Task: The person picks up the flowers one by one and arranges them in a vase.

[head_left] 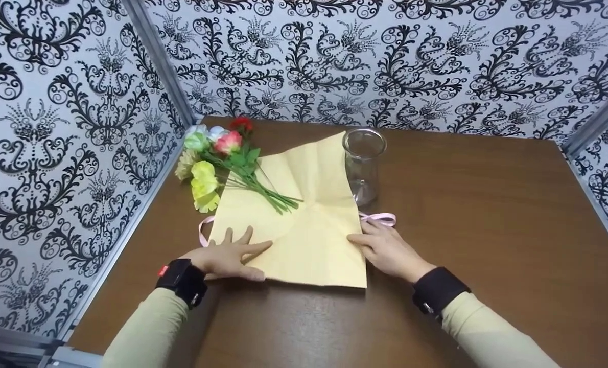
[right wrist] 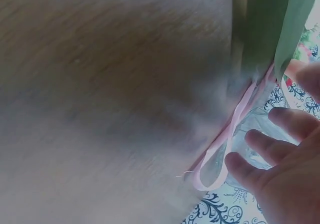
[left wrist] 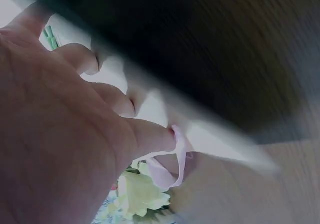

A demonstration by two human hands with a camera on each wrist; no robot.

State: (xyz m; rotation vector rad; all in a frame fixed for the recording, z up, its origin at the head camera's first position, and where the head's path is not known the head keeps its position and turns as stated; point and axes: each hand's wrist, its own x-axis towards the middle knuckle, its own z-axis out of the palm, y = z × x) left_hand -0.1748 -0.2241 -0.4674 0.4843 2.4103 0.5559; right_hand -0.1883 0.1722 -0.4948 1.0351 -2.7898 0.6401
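A creased sheet of yellow wrapping paper [head_left: 319, 250] lies on the table, its edges partly raised. Over its lower left corner my left hand [head_left: 227, 258] rests with fingers spread. At the right edge my right hand [head_left: 391, 253] touches the paper with its fingertips, the other fingers loosely extended. Stems of an artificial flower bouquet [head_left: 227, 143] lie across the sheet's upper left part. A pink ribbon [head_left: 386, 219] runs under the paper, its middle hidden; one loop sticks out by each hand. In the left wrist view, my little finger is right at the ribbon [left wrist: 162, 176].
A clear glass vase [head_left: 364, 171] stands upright just beyond the paper's upper right edge. The brown wooden table [head_left: 488, 214] extends to both sides. Patterned wall panels [head_left: 304, 61] and metal frame posts [head_left: 161, 61] bound it at the back and left.
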